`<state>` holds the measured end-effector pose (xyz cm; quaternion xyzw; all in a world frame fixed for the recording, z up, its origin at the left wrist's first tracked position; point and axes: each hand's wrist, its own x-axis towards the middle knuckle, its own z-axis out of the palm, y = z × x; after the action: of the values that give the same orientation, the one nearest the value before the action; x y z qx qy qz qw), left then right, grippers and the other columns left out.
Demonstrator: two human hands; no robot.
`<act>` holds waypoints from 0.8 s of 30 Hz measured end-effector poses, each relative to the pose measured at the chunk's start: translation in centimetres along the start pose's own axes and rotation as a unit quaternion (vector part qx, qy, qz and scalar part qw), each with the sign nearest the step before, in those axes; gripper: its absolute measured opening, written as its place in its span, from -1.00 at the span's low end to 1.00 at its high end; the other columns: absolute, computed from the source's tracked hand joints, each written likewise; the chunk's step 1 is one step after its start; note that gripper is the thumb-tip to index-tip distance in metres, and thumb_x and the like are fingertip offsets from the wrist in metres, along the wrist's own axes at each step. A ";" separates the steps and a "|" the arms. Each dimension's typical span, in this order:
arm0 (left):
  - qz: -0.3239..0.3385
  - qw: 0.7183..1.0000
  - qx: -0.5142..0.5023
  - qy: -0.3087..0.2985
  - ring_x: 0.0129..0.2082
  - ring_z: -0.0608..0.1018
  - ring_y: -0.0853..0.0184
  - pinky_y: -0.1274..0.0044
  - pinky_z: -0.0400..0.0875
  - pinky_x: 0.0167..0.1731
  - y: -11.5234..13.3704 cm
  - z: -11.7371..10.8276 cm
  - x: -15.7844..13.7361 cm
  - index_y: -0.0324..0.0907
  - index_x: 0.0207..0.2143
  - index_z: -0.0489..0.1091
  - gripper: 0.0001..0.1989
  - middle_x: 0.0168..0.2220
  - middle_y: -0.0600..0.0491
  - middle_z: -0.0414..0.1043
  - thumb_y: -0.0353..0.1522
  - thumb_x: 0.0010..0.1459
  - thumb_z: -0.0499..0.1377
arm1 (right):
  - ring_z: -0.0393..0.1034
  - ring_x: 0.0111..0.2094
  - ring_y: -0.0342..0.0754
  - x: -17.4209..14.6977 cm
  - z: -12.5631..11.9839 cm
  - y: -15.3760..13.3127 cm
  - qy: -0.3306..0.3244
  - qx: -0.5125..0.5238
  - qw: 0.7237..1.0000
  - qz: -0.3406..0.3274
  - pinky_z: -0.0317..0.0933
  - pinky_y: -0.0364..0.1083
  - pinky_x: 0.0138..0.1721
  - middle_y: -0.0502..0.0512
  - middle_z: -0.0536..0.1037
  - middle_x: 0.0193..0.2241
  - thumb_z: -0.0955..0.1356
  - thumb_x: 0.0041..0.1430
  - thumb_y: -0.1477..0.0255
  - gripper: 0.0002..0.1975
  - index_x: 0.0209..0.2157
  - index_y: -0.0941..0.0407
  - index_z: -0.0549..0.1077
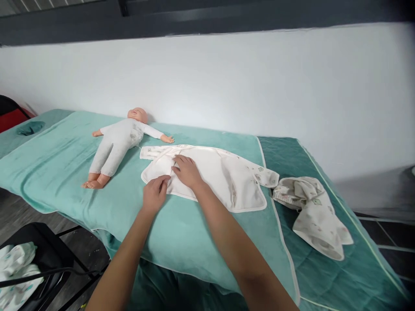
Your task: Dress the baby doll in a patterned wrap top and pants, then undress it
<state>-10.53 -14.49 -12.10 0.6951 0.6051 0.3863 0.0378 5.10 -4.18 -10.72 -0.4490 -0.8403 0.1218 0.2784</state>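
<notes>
A white baby shirt (210, 168) with long, small-patterned sleeves lies spread open on a light green blanket (181, 233). My left hand (154, 193) is at its near left edge, thumb and forefinger closed on the cloth. A little further in, my right hand (187, 170) rests on the left part of the shirt with its fingers apart. A thin dark line, perhaps a tie or a fold, shows between the two hands. Up and left of the shirt, a baby doll (118, 140) in a white bodysuit lies on its back, one arm reaching close to the shirt's sleeve.
A crumpled patterned baby garment (313, 211) lies on the dark green quilted cover (350, 263) at the right. A white wall (207, 82) runs behind the bed. At lower left stands a black chair (48, 246) with folded white cloths (19, 268) on it.
</notes>
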 end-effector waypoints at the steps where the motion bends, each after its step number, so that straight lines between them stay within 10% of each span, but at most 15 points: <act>1: -0.009 1.000 0.001 0.009 -0.15 0.64 0.28 0.43 0.51 -0.10 -0.1 0.0 0.0 -0.10 -0.05 0.50 -0.72 -0.12 0.05 0.63 -0.38 0.34 0.03 | 0.18 0.29 0.09 -0.6 0.0 -0.2 -0.007 -0.013 1.000 0.002 -0.01 0.11 0.30 0.19 0.36 0.27 0.27 0.37 0.36 -0.62 0.16 0.13 0.39; 7: 0.031 0.999 0.010 0.029 0.10 0.56 0.24 0.33 0.45 0.14 -0.8 0.6 1.2 -0.13 0.03 0.45 -0.67 0.06 -0.02 0.56 -0.41 0.33 -0.01 | -0.01 0.40 0.13 -3.4 0.0 -1.4 -0.033 -0.078 0.996 0.028 -0.11 0.22 0.35 0.22 0.19 0.38 0.16 0.44 0.24 -0.49 0.30 0.15 0.26; 24: 0.079 0.967 0.175 -0.169 0.40 0.18 0.11 0.15 0.02 0.37 -2.7 5.1 11.9 -0.22 0.35 0.18 -0.44 0.39 -0.12 0.14 -0.21 0.40 -0.10 | -0.01 0.41 0.08 -3.7 -1.0 -0.9 -0.054 -0.044 0.997 0.034 -0.10 0.16 0.37 0.14 0.19 0.38 0.21 0.41 0.27 -0.52 0.28 0.10 0.29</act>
<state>-10.17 -1.34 -11.25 0.7919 0.5909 0.1533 -0.0131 6.70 -7.79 -10.85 -0.4819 -0.8428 0.1181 0.2085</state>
